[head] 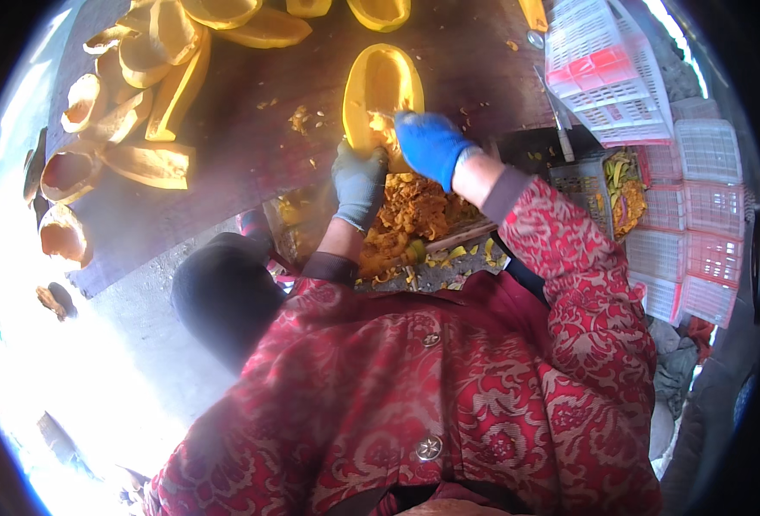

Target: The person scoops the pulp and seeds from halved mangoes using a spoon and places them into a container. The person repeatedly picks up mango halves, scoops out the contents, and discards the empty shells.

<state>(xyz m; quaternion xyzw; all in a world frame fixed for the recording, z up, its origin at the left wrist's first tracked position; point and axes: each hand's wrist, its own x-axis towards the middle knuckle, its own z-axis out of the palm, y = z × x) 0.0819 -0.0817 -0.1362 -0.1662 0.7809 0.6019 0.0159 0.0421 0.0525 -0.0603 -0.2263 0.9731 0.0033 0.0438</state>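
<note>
A halved, hollowed yellow squash [354, 97] stands tilted at the near edge of the table, its cut face up towards me. My left hand [360, 180], in a grey knit glove, grips its near end. In a blue glove, my right hand [428, 145] is curled at the squash's lower right, by the cavity. Stringy orange pulp [383, 126] shows beside those fingers. Whether they hold a tool is hidden. Below both hands lies a heap of scooped orange pulp and seeds [418, 206] in a container whose rim is partly covered.
Many hollowed squash pieces [173, 32] lie on the dark tabletop [244, 122] at the left and far side. A knife [563, 132] rests at the right. White and red plastic crates [612, 71] are stacked there, near a grey crate [583, 193] beside peelings [628, 193]. A dark rounded object [225, 297] stands at my left.
</note>
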